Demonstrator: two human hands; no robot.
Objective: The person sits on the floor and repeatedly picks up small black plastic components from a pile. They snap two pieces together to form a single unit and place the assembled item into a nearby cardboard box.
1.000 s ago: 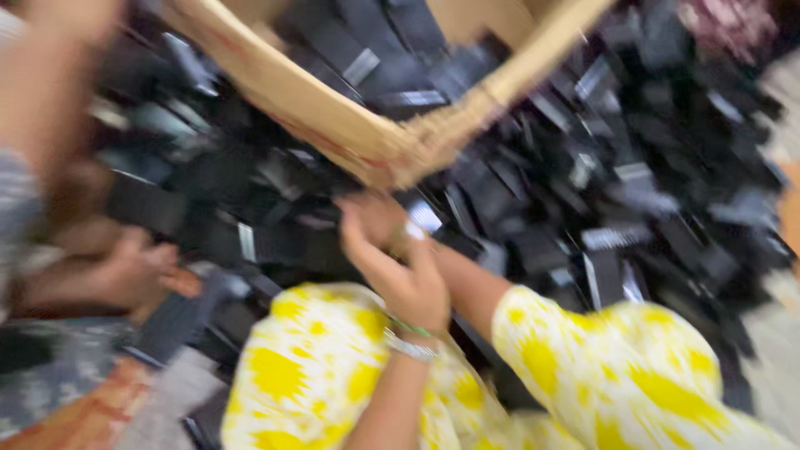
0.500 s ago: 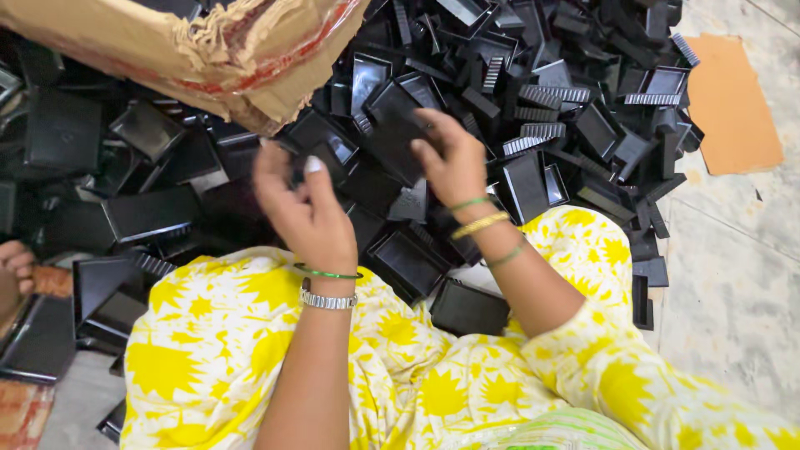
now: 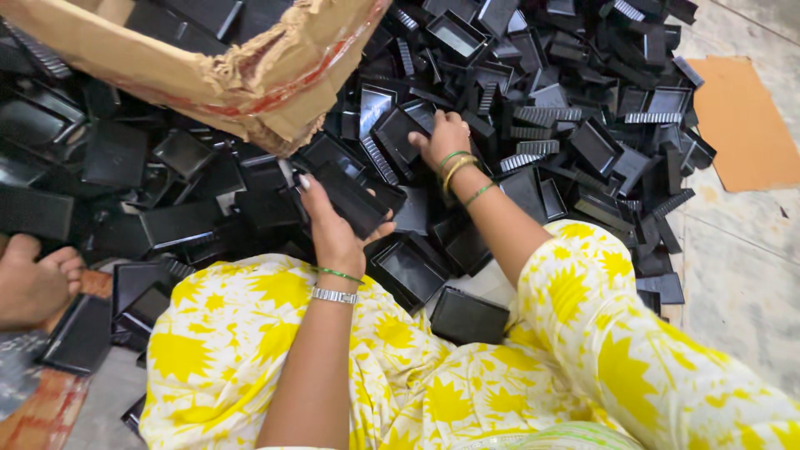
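Black, shallow plastic tray [image 3: 357, 198] sat gripped in her left hand [image 3: 333, 233]; right hand [image 3: 444, 137], fingers curled, reached onto another black rectangular tray [image 3: 400, 133].

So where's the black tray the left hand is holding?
In the head view, the black plastic tray sits left of centre in the left hand, just below the torn cardboard box and above the yellow-clothed lap.
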